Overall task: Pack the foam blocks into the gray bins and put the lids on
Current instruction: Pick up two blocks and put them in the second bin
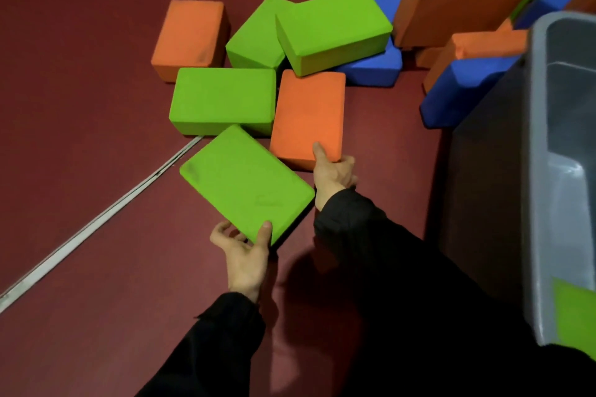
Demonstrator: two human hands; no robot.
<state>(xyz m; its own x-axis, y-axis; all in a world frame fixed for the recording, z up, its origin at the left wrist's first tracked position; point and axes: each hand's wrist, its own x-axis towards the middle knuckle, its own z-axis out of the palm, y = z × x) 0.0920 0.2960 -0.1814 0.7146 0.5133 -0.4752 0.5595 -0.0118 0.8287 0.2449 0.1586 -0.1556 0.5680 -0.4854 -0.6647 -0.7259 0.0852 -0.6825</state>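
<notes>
My left hand [245,255] grips the near corner of a green foam block [245,180], thumb on top and fingers underneath. My right hand [333,172] holds the near edge of an orange foam block [308,116], thumb on its top face. Behind them lies a heap of several green, orange and blue blocks [332,26] on the dark red floor. A gray bin [538,203] stands at the right edge, with one green block [575,316] visible inside near its front corner.
A pale metal strip [96,222] runs diagonally across the floor under the blocks. More blocks pile up against the bin's far side at the top right [464,84]. No lid is in view.
</notes>
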